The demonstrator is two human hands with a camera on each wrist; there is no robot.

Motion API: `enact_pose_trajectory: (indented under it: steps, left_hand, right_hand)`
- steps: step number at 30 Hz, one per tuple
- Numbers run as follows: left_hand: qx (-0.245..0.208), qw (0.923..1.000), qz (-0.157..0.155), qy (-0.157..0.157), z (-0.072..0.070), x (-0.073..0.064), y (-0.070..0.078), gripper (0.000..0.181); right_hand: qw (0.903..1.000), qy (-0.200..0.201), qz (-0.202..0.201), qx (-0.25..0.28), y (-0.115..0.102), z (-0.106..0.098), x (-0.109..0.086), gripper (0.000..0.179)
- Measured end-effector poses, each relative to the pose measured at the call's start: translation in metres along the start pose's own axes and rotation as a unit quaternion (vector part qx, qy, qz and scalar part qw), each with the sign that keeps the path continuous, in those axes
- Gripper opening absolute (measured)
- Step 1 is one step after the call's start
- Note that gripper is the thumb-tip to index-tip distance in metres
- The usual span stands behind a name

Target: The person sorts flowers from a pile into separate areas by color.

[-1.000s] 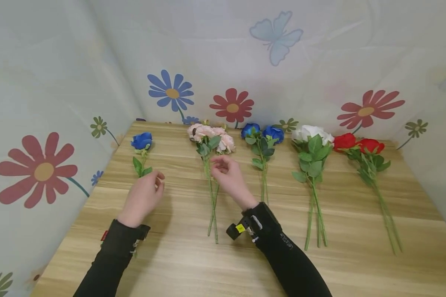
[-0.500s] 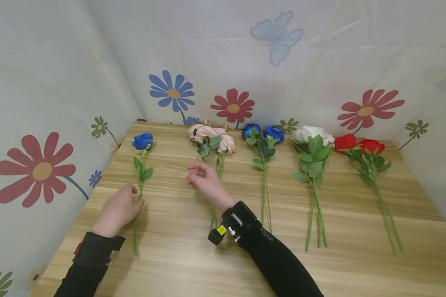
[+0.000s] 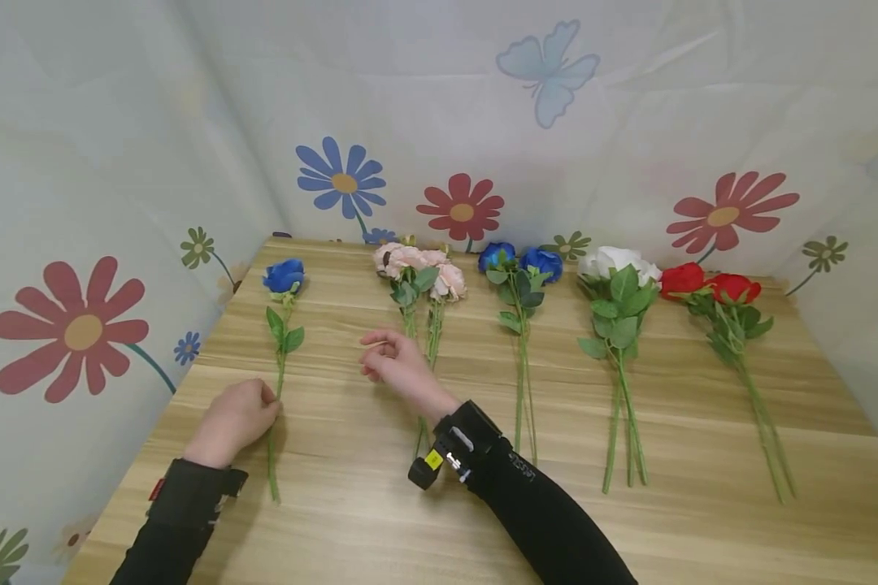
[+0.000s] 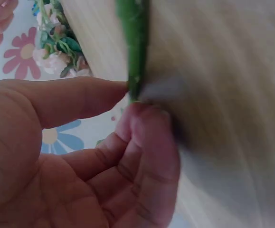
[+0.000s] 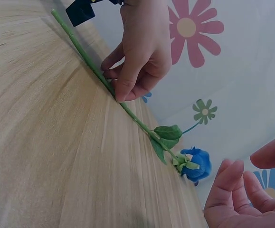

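On the left of the table lies a single blue rose (image 3: 284,276) with a few green leaves and a long stem. My left hand (image 3: 237,418) pinches that stem around its middle; in the left wrist view the thumb and fingertips meet on the green stem (image 4: 136,47). The right wrist view shows the same blue rose (image 5: 198,165) lying along the table, its stem held by the left hand (image 5: 142,61). My right hand (image 3: 406,370) hovers with loosely bent fingers and holds nothing, in front of the pink flowers' stems, partly covering them.
A bunch of pink flowers (image 3: 417,262) lies at the back middle. To its right are two blue roses (image 3: 540,265), white roses (image 3: 615,264) and two red roses (image 3: 733,288), stems toward the front. A patterned cloth (image 3: 439,97) hangs behind the wooden table (image 3: 351,504).
My left hand has moved down along the single blue rose's stem toward the front and now pinches it. My right hand has shifted left and forward, away from the pink flowers' heads.
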State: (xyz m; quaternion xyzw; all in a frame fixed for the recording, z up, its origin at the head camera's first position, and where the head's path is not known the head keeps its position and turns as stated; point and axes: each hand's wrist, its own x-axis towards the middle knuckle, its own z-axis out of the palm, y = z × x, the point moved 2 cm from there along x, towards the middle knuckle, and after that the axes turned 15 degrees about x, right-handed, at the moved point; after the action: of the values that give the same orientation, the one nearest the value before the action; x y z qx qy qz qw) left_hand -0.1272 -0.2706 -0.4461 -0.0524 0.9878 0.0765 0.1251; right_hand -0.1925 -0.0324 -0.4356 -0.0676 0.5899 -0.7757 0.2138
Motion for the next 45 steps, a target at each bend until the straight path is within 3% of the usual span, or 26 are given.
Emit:
enact_pose_trajectory:
  steps: [5, 11, 15, 18, 22, 25, 29, 32, 34, 39, 45]
  left_hand:
    - [-0.012, 0.9999, -0.007, 0.008, 0.003, 0.002, -0.002, 0.019]
    - [-0.016, 0.9996, -0.012, 0.02, 0.004, 0.006, 0.0, 0.044]
    - [-0.015, 0.9996, -0.009, 0.024, 0.004, 0.008, -0.001, 0.049]
    - [-0.031, 0.9993, -0.005, 0.02, 0.003, 0.01, -0.002, 0.047]
    - [-0.095, 0.9953, -0.001, -0.014, 0.004, 0.012, -0.006, 0.026]
    - [-0.167, 0.9846, 0.003, -0.051, 0.006, 0.014, -0.009, 0.037]
    - [-0.266, 0.9591, 0.027, -0.094, 0.011, 0.017, -0.01, 0.048]
    - [-0.315, 0.9409, 0.048, -0.116, 0.013, 0.018, -0.008, 0.047]
    - [-0.331, 0.9344, 0.052, -0.122, 0.013, 0.017, -0.007, 0.044]
    - [-0.341, 0.9325, 0.046, -0.108, 0.011, 0.017, -0.002, 0.043]
    - [-0.308, 0.9464, 0.057, -0.077, 0.005, 0.015, 0.005, 0.05]
  right_hand:
    - [1.0, -0.004, 0.004, 0.002, 0.0, 0.0, -0.001, 0.035]
    - [1.0, -0.002, 0.002, 0.003, -0.001, -0.002, -0.001, 0.036]
    - [1.0, 0.004, 0.007, 0.0, -0.001, -0.003, -0.001, 0.035]
    - [0.9999, 0.006, 0.01, 0.0, -0.002, -0.004, -0.001, 0.035]
    - [0.9999, 0.006, 0.01, 0.002, -0.002, -0.004, -0.002, 0.037]
    - [0.9999, 0.008, 0.011, 0.004, -0.002, -0.005, -0.002, 0.04]
    - [0.9998, 0.011, 0.015, 0.008, -0.002, -0.007, -0.001, 0.041]
    - [0.9997, 0.01, 0.019, 0.012, -0.001, -0.009, 0.0, 0.042]
    - [0.9997, 0.011, 0.02, 0.013, -0.001, -0.011, 0.0, 0.041]
    - [0.9997, 0.017, 0.013, 0.013, -0.004, -0.016, -0.001, 0.04]
    - [0.9996, 0.027, 0.003, 0.001, -0.009, -0.025, -0.006, 0.038]
